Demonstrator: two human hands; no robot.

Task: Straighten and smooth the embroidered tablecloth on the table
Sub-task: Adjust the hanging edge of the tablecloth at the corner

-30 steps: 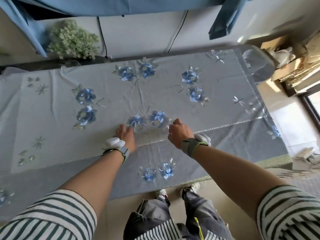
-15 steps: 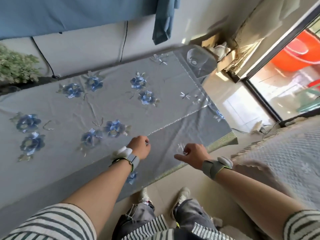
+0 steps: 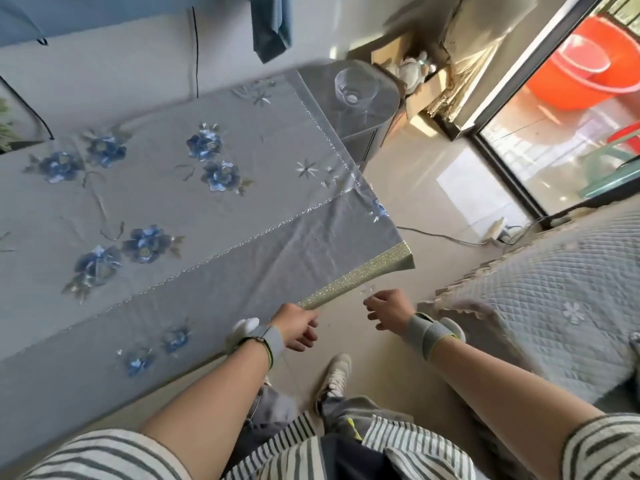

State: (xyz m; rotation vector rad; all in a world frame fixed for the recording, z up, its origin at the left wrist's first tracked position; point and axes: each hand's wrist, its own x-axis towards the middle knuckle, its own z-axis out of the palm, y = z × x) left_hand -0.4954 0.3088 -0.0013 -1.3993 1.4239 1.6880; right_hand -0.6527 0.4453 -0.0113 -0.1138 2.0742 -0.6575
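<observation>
glass bowl [image 3: 356, 87], orange tub [image 3: 585, 64] — quilted bed [image 3: 554, 306]

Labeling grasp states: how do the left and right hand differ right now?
The left hand sits at the tablecloth hem by its gold trim; the right hand is off the cloth, over the floor. The left fingers curl downward; the right pinches what looks like a small clear piece. Both wear grey wrist straps.

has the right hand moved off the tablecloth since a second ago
Yes. The right hand was on the tablecloth beside the middle blue flowers; now it is past the near gold-trimmed edge, toward the person, over the floor.
</observation>
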